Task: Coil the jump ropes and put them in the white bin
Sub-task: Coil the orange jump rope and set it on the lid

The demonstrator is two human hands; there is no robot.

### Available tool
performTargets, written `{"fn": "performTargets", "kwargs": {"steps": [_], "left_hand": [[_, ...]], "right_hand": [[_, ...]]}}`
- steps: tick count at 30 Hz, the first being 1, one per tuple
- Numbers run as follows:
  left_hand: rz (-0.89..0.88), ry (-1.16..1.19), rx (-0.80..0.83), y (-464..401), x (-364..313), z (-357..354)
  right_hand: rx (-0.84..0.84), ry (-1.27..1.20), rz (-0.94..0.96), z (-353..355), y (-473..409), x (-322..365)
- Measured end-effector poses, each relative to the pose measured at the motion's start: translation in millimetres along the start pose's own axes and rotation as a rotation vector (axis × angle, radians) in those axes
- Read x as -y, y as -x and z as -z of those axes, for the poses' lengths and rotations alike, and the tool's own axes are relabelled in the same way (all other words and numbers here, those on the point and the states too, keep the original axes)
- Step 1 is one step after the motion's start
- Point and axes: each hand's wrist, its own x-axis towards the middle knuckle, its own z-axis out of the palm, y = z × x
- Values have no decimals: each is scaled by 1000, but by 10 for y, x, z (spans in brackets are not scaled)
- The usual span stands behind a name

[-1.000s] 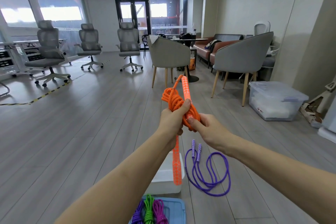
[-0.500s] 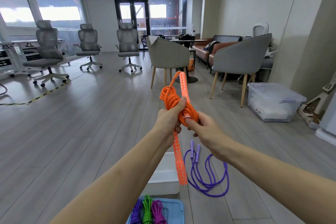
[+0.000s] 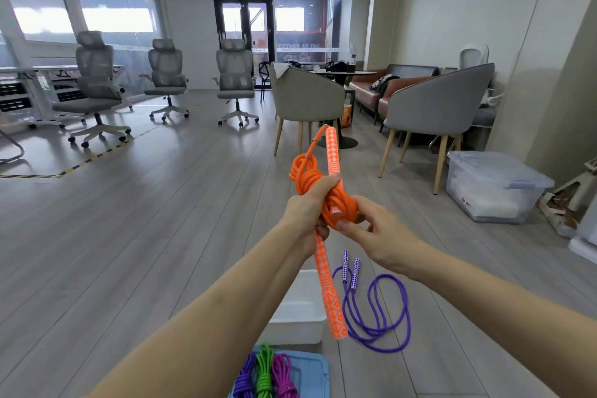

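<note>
Above the white bin (image 3: 298, 310): an orange jump rope (image 3: 323, 194) is held out at arm's length, bunched into a coil.
Left hand (image 3: 308, 207): fingers curled tight round the middle of the coil, likely to keep the loops from springing loose.
Right hand (image 3: 371, 229): thumb and fingers pinch the lower turns of the coil, probably snugging the wrap.
Handles: one pokes up past the coil, the other hangs down toward the white bin.
Right of the white bin: a purple jump rope (image 3: 378, 307) lies on the floor (image 3: 129, 236), uncoiled, loops spread.
Nearer than the white bin: a blue tray (image 3: 315, 371) holding coiled bundles, purple, green and magenta.
Room to move: the white bin's open top is directly below, so I'd judge a straight drop is free; the chairs (image 3: 310, 103) stand well beyond.
</note>
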Motion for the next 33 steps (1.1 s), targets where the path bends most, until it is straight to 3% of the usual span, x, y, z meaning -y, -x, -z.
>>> {"fn": "performTargets", "kwargs": {"steps": [7,12,19,22,28,33], "left_hand": [[10,68,15,-2,9,-53],[30,115,35,-20,-39,-1],[79,110,102,16,-109,9],[67,107,91,-8,-94,-6],[-44,147,-11,-92,32,1],[-122,-19,29,-61,139,-31]], "right_hand": [[-46,282,93,124,-16,-12],[-211,86,54,81,-5,66],[-162,-57,34,150,6,65],[-259,-204,-53,195,13,49],[-244,-302,-135,-27,64,207],[-283,-303,-230,-84,66,220]]}}
